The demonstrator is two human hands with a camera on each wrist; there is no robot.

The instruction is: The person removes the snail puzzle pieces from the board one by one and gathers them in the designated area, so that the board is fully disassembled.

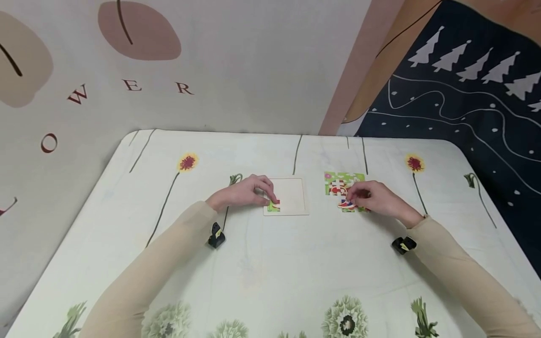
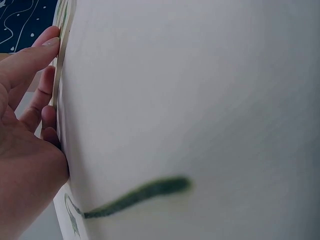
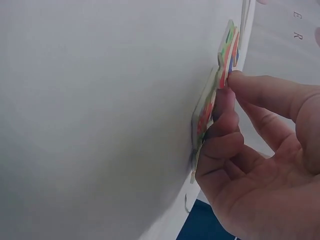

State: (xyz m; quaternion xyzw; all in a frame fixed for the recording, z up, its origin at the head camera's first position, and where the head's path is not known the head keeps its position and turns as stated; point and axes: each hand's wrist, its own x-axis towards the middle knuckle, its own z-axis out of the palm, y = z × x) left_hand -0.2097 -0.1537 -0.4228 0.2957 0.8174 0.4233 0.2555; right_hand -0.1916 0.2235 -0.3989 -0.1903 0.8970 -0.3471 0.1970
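Observation:
A puzzle piece [image 1: 274,206], green with red and white, lies in the lower left corner of a pale puzzle frame [image 1: 305,197]. My left hand [image 1: 249,191] presses on that piece with its fingertips, its fingers mostly straight; in the left wrist view the left hand [image 2: 30,110] meets the edge-on board. Between thumb and forefinger, my right hand [image 1: 376,199] pinches a red, white and blue puzzle piece [image 1: 345,204] over other pieces. The right wrist view shows the same pinch, with the right hand [image 3: 260,145] partly hiding the pieces beneath.
Several joined puzzle pieces [image 1: 334,179], green with red and white, lie to the right of the frame, partly under the right hand. A white cloth [image 1: 262,272] with printed flowers covers the table. A printed wall [image 1: 253,70] rises behind, with a dark tree-patterned cloth [image 1: 456,94] at right.

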